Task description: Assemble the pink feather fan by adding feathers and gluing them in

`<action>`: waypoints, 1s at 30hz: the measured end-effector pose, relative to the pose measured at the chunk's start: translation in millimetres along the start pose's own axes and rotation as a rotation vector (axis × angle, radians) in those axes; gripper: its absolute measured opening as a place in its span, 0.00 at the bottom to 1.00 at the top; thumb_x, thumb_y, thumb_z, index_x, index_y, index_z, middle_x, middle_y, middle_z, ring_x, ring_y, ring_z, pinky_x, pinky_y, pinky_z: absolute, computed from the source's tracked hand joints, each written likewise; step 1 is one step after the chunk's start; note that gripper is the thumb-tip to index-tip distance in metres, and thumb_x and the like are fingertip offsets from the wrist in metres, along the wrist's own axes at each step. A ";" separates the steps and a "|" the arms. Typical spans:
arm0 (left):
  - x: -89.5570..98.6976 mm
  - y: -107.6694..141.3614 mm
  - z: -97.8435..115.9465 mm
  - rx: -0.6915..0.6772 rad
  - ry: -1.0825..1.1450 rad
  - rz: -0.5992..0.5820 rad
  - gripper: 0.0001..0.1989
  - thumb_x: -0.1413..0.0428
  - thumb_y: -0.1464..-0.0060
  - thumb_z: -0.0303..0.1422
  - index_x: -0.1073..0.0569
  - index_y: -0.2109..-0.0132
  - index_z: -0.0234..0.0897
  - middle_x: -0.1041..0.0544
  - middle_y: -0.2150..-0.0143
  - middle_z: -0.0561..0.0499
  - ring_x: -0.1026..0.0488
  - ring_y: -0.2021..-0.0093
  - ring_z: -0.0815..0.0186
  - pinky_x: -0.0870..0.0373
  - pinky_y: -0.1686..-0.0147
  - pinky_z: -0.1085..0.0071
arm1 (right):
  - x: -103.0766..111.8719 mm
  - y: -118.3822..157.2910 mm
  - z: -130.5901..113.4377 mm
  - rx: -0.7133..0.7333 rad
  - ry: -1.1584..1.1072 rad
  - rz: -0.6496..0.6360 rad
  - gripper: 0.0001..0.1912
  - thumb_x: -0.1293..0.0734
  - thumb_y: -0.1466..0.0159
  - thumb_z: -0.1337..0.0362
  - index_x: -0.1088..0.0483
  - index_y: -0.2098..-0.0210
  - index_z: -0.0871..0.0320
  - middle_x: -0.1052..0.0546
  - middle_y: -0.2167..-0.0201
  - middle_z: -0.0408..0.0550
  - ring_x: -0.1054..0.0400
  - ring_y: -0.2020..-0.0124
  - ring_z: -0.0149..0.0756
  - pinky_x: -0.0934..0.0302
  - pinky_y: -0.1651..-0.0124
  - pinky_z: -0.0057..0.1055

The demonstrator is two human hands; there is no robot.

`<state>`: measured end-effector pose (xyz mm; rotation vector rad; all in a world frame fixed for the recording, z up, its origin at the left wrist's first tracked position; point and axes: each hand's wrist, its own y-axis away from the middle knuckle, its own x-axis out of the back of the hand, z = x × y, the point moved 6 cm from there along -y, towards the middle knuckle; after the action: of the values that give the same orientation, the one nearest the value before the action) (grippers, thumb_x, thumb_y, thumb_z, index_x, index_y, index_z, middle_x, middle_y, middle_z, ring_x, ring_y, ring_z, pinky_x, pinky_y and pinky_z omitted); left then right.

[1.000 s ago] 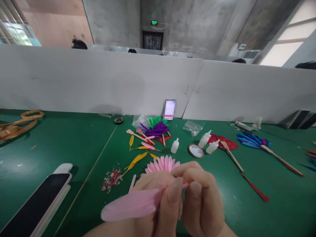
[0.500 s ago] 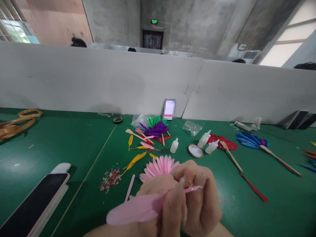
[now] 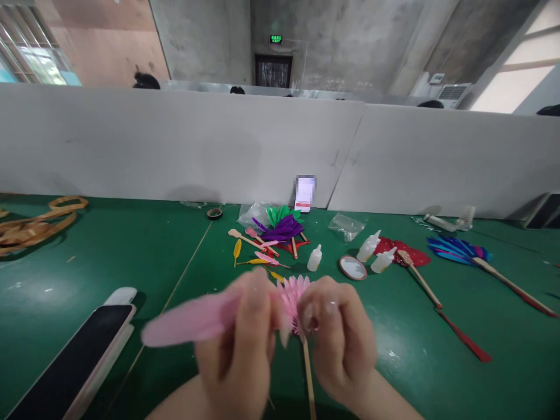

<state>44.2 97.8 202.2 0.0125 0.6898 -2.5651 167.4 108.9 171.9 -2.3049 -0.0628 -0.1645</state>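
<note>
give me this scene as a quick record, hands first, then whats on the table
left hand: gripping a pink feather
right hand: fingers curled; whether it holds anything is unclear
behind hands: pink feather fan, partly hidden, wooden handle toward the wearer
farther back: purple feathers, green feathers, yellow feather
bottles: three white bottles
right side: red fan, blue fan
table: green tabletop

Concrete wall [image 3: 205, 41] — grey | exit sign [image 3: 276, 39] — lit green | white partition [image 3: 245, 151] | green tabletop [image 3: 131, 245]
</note>
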 end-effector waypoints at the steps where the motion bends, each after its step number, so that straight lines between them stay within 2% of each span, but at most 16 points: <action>1: 7.9 -10.1 3.1 -0.010 0.043 0.054 0.24 0.49 0.43 0.44 0.38 0.83 0.37 0.44 0.88 0.58 0.47 0.88 0.76 0.47 0.89 0.76 | -7.6 -0.7 6.5 -0.043 0.050 -0.084 0.10 0.48 0.31 0.67 0.42 0.69 0.55 0.37 0.78 0.39 0.42 0.78 0.28 0.47 0.75 0.25; 3: 27.2 -29.9 7.1 -0.035 0.092 0.167 0.22 0.47 0.44 0.40 0.35 0.83 0.37 0.43 0.88 0.59 0.49 0.89 0.78 0.52 0.90 0.76 | -29.7 0.5 23.8 -0.175 0.205 -0.299 0.12 0.47 0.32 0.65 0.42 0.72 0.56 0.37 0.80 0.39 0.43 0.81 0.27 0.51 0.77 0.25; 5: 41.0 -47.6 8.2 -0.037 0.098 0.144 0.20 0.44 0.46 0.37 0.33 0.83 0.37 0.41 0.89 0.59 0.49 0.90 0.78 0.55 0.91 0.75 | -56.1 5.1 42.2 -0.304 0.366 -0.512 0.13 0.47 0.32 0.65 0.40 0.72 0.57 0.34 0.80 0.40 0.41 0.81 0.28 0.54 0.77 0.26; 7: 56.3 -58.3 7.6 -0.018 0.054 0.157 0.19 0.44 0.46 0.37 0.32 0.83 0.36 0.40 0.89 0.59 0.48 0.91 0.79 0.56 0.91 0.74 | -83.7 10.0 57.3 -0.370 0.488 -0.681 0.12 0.45 0.32 0.65 0.37 0.70 0.58 0.29 0.79 0.43 0.37 0.80 0.30 0.56 0.78 0.26; 9: 67.2 -62.1 8.9 -0.021 0.015 0.165 0.20 0.45 0.46 0.38 0.33 0.83 0.36 0.41 0.90 0.59 0.47 0.91 0.78 0.57 0.91 0.74 | -110.8 12.9 68.1 -0.345 0.567 -0.804 0.12 0.44 0.32 0.64 0.34 0.68 0.59 0.25 0.75 0.46 0.33 0.77 0.33 0.55 0.77 0.27; 12: 69.7 -60.2 10.9 -0.008 -0.024 0.105 0.21 0.45 0.46 0.40 0.33 0.83 0.37 0.42 0.91 0.59 0.45 0.91 0.77 0.56 0.92 0.75 | -144.6 17.8 84.3 -0.269 0.638 -0.946 0.12 0.43 0.33 0.64 0.29 0.65 0.60 0.22 0.70 0.51 0.28 0.71 0.39 0.49 0.73 0.28; 15: 65.0 -56.7 12.9 -0.003 -0.054 0.047 0.21 0.44 0.47 0.41 0.33 0.83 0.36 0.42 0.90 0.58 0.45 0.90 0.78 0.54 0.91 0.76 | -163.0 23.1 101.5 -0.270 0.627 -0.984 0.12 0.40 0.35 0.62 0.25 0.67 0.58 0.21 0.69 0.50 0.27 0.66 0.40 0.45 0.69 0.28; 19: 64.1 -56.1 14.4 -0.016 -0.047 0.051 0.21 0.44 0.48 0.41 0.34 0.83 0.36 0.43 0.90 0.58 0.46 0.90 0.78 0.55 0.91 0.76 | -167.5 29.0 116.8 -0.296 0.641 -0.963 0.13 0.37 0.37 0.56 0.24 0.69 0.56 0.21 0.70 0.47 0.28 0.67 0.38 0.47 0.72 0.26; 23: 67.0 -58.5 12.7 -0.008 -0.024 0.028 0.21 0.44 0.47 0.42 0.34 0.83 0.36 0.43 0.90 0.58 0.47 0.91 0.78 0.56 0.91 0.75 | -161.2 29.1 118.1 -0.217 0.612 -0.953 0.21 0.43 0.33 0.54 0.25 0.71 0.57 0.23 0.72 0.47 0.29 0.68 0.36 0.47 0.71 0.26; 26: 68.5 -58.8 11.9 -0.013 -0.003 0.014 0.21 0.44 0.47 0.42 0.33 0.82 0.36 0.43 0.90 0.58 0.46 0.90 0.78 0.56 0.91 0.75 | -149.1 26.8 122.0 -0.155 0.584 -0.932 0.16 0.43 0.32 0.60 0.26 0.63 0.58 0.23 0.65 0.48 0.30 0.62 0.36 0.44 0.64 0.27; 28: 67.1 -58.4 11.2 -0.014 0.016 -0.005 0.20 0.44 0.47 0.42 0.32 0.82 0.36 0.43 0.90 0.58 0.46 0.90 0.78 0.56 0.91 0.75 | -139.7 27.3 129.3 -0.135 0.587 -0.929 0.10 0.38 0.35 0.66 0.28 0.57 0.58 0.25 0.59 0.48 0.33 0.55 0.36 0.44 0.57 0.27; 30: 65.3 -58.3 10.5 -0.020 0.024 -0.013 0.20 0.45 0.46 0.42 0.32 0.82 0.36 0.43 0.90 0.58 0.45 0.89 0.77 0.56 0.91 0.75 | -132.2 30.2 138.3 -0.130 0.603 -0.949 0.11 0.34 0.40 0.68 0.28 0.57 0.59 0.26 0.57 0.49 0.35 0.53 0.38 0.45 0.53 0.29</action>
<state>-38.7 107.6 230.3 0.0323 0.7264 -2.5741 53.1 191.7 39.2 -2.0704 -0.8440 -1.3489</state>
